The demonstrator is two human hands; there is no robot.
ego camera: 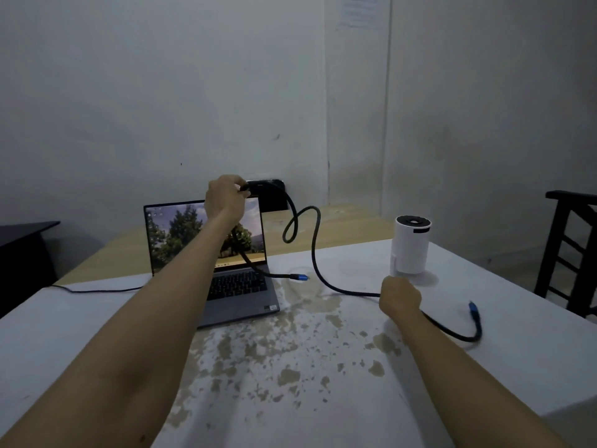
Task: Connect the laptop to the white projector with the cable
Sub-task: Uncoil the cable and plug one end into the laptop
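An open laptop (pixel 226 286) with a tree picture on its screen sits left of centre on the white table (pixel 323 367). A white cylindrical projector (pixel 411 245) stands to the right. A thick black braided cable (pixel 315 250) loops through the air. My left hand (pixel 226 200) is raised above the laptop screen, gripping the cable's upper part. My right hand (pixel 400 297) rests in a fist on the table just in front of the projector, closed around the cable lower down. One blue plug (pixel 299 277) lies by the laptop's right side; the other blue plug (pixel 473 308) hangs free at the right.
A thin black cord (pixel 97 290) runs from the laptop off the left table edge. The tabletop paint is chipped and stained in the middle. A wooden table (pixel 339 227) stands behind, a dark chair (pixel 568 253) at the right, dark furniture (pixel 26 250) at the left.
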